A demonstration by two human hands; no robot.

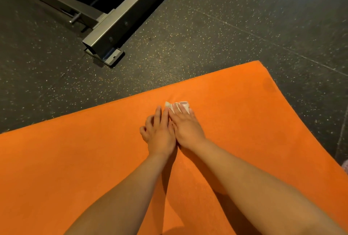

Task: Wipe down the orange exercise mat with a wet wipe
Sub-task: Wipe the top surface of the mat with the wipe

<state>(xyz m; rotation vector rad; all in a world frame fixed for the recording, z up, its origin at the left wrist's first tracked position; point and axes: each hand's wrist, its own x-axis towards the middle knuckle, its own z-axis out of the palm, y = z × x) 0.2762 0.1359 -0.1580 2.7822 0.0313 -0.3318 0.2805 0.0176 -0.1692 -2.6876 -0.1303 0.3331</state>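
An orange mat (75, 159) lies flat on a dark speckled floor (226, 27), with its far edge and one rounded corner in view at the upper right. Both bare forearms reach out over the mat, and the two hands sit side by side near its far edge, touching along their inner sides. The right hand (185, 127) lies palm down with its fingers stretched forward and flat, pressing a small, crumpled white wipe (178, 105) against the mat; the wipe pokes out past the fingertips. The left hand (160, 133) also rests palm down on the mat, holding nothing, its longer fingers straight and its outer ones a little bent, one fingertip right at the wipe's left edge. Beyond the mat, to the upper left, the grey metal frame (105, 33) of some equipment stands on the floor, well apart from the hands.
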